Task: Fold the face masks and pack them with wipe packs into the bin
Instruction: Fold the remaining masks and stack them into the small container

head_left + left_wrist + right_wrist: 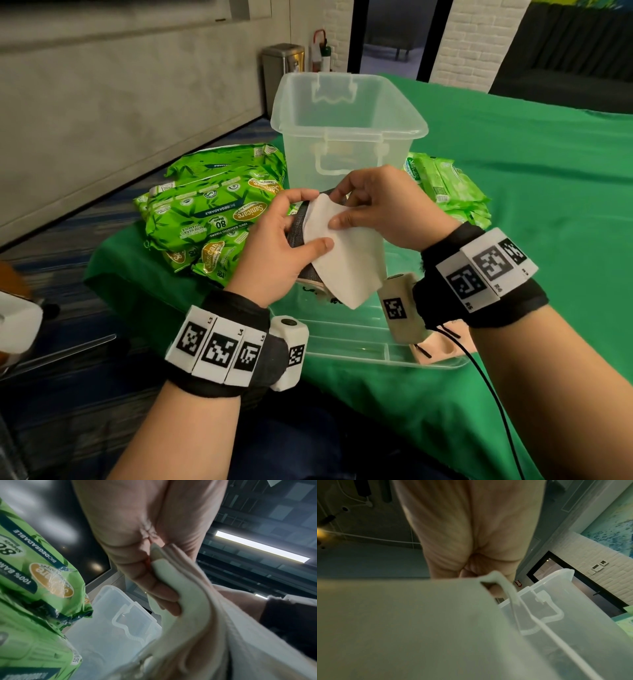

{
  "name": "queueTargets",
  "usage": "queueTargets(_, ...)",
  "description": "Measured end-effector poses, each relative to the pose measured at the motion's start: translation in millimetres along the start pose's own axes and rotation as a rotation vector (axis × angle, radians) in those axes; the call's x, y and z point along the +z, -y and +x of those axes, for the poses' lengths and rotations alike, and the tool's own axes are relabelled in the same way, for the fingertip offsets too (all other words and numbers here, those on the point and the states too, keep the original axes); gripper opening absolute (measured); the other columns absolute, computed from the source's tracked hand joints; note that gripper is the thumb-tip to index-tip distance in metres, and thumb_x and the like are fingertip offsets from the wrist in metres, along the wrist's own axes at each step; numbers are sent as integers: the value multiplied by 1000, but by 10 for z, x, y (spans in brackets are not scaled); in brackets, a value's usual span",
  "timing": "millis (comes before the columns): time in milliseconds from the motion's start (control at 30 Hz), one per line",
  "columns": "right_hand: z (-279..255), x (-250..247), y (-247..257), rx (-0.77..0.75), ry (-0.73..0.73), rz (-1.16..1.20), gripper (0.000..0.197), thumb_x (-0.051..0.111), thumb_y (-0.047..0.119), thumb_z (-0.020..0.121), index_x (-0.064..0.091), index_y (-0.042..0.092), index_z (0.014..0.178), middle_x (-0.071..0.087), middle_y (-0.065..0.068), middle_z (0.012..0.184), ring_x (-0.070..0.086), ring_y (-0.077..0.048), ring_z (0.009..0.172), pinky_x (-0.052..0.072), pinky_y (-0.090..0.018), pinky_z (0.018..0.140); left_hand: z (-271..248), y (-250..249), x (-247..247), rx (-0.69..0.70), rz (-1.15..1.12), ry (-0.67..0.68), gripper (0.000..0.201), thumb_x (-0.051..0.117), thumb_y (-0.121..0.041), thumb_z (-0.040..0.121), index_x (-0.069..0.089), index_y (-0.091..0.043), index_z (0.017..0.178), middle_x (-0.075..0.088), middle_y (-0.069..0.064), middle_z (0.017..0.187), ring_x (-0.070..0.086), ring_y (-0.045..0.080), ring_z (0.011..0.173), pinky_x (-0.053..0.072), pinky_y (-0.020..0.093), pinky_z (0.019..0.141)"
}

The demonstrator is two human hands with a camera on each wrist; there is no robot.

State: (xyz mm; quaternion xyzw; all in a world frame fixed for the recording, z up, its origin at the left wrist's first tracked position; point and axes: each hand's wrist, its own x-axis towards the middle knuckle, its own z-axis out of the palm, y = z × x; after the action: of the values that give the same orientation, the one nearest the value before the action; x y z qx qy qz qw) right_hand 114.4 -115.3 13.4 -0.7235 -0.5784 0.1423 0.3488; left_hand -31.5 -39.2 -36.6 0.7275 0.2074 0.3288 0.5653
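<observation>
Early in the task, by the look of it. Both hands raised above the near edge of the green-covered table (513,164), working a white face mask (346,260). Left hand (277,246) curled round the mask's left side, thumb pressed on the white face, fingers behind, pinching a small bundle that includes a dark grey layer (297,226); whether that layer is a second mask cannot be told. Right hand (380,209) pinching the mask's upper edge between thumb and fingertips, seemingly mid-fold.

Clear bin (346,113) upright further back near the table's left edge, looking empty through its walls, so nothing packed yet as far as can be seen. Clear lid (359,346) flat at the near edge under the hands, with a few more masks (442,349) lying on it, partly hidden. Large green wipe packs (212,209) stacked at the left corner beside the bin; smaller light-green wipe packs (448,185) on the bin's right.

Remaining: finishing this fold, folding the others, loading masks and every wipe pack.
</observation>
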Motion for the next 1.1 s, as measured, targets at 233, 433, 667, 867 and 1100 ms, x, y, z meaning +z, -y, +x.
queueTargets(233, -4, 16, 8, -5, -23, -69, 25, 79, 17, 70, 68, 10, 90, 50, 14, 55, 46, 7, 45, 35, -8, 50, -15, 10, 23, 28, 105, 14, 53, 70, -7, 76, 48, -42, 109, 66, 1, 111, 64, 17, 101, 51, 46, 92)
queueTargets(433, -37, 67, -15, -5, -38, -185, 21, 78, 23, 71, 60, 18, 80, 43, 10, 63, 40, -8, 60, 31, -13, 54, -20, 47, 35, 18, 131, 12, 59, 69, -4, 78, 46, -39, 118, 65, 1, 116, 63, 16, 104, 49, 43, 96)
queueTargets(667, -134, 117, -131, -86, -163, 2, 25, 78, 19, 70, 54, 22, 70, 55, 16, 67, 50, 0, 66, 37, -17, 64, -23, 34, 15, 48, 22, 15, 55, 67, -23, 72, 49, -56, 113, 62, 2, 122, 60, 20, 113, 45, 50, 99)
queueTargets(867, -191, 119, -178, -33, -304, 158, 26, 78, 20, 70, 53, 28, 63, 59, 10, 68, 53, -5, 67, 41, -24, 65, 23, 78, 21, 21, -66, 6, 37, 60, -1, 85, 58, -31, 107, 65, 2, 113, 62, 12, 103, 47, 35, 96)
queueTargets(1100, -201, 29, -145, 163, -445, 849, 23, 66, -3, 78, 50, 13, 81, 58, -8, 68, 54, -21, 58, 43, -31, 55, 30, 66, 18, -14, -135, -129, 39, 50, 7, 89, 62, -29, 95, 69, -3, 100, 63, 11, 97, 50, 32, 91)
